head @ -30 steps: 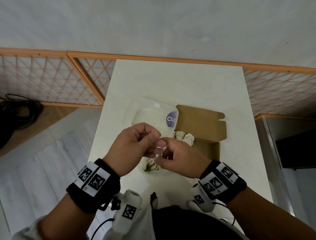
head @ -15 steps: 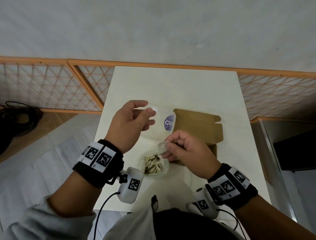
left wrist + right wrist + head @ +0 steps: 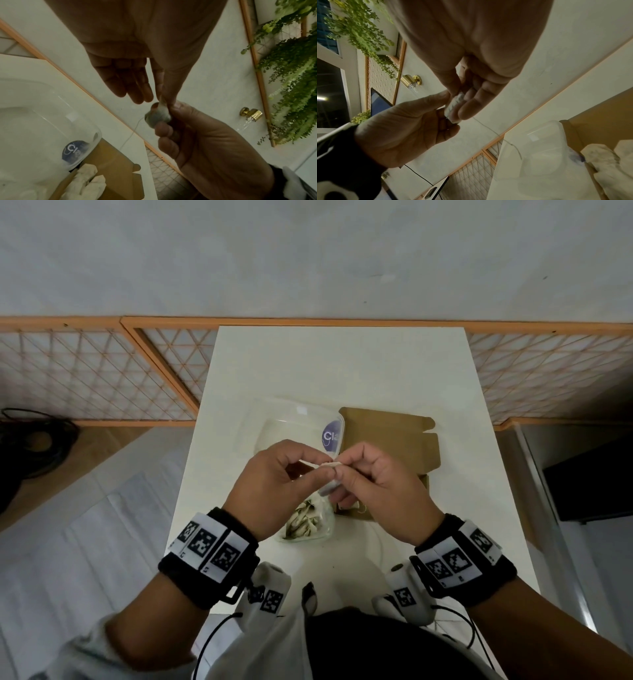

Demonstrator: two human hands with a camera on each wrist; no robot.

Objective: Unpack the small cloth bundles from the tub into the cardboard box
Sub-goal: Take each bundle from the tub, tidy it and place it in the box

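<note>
Over the clear tub, which holds several beige cloth bundles, both hands meet on one small bundle. My right hand grips it with thumb and curled fingers, as the left wrist view shows on the bundle. My left hand pinches its cloth tip between thumb and forefinger. A thin thread hangs from it. The cardboard box lies open to the right, with unwrapped cloth inside, mostly hidden in the head view by my right hand.
The tub's clear lid with a purple sticker lies on the white table behind the tub, against the box flap. A wall with an orange lattice panel stands behind the table. Floor drops off left and right.
Half a second ago my left hand was raised near the lid, apart from the right. It has come back down and now pinches the bundle that the right hand holds.
</note>
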